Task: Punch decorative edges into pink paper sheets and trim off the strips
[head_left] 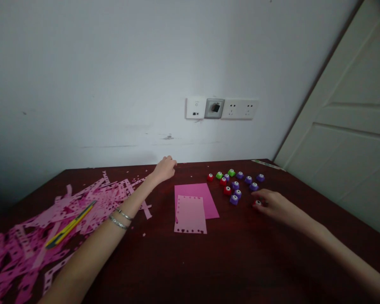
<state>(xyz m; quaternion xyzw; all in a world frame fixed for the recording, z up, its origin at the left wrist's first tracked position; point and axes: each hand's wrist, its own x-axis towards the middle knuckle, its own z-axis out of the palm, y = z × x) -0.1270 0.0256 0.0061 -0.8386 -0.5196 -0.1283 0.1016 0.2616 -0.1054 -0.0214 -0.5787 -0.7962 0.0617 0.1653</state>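
My right hand (270,202) has its thumb and fingers around a small red paper punch (257,203) on the right side of the table. My left hand (165,168) is near the table's far edge, fingers curled and pressed together; whatever they may hold is hidden. Between the hands lies a light pink sheet (190,213), with small shapes punched along its top, left and bottom edges. It partly covers a darker pink sheet (210,202). Several more punches in purple (234,199), red (227,191) and green (231,172) stand left of and beyond my right hand.
Punched pink paper strips (91,207) are heaped on the left, with a yellow and green utility knife (70,224) on top. A thin patterned strip (267,164) lies at the back right. Behind the dark red table stands a wall with sockets (239,109); a white door (345,122) is at right.
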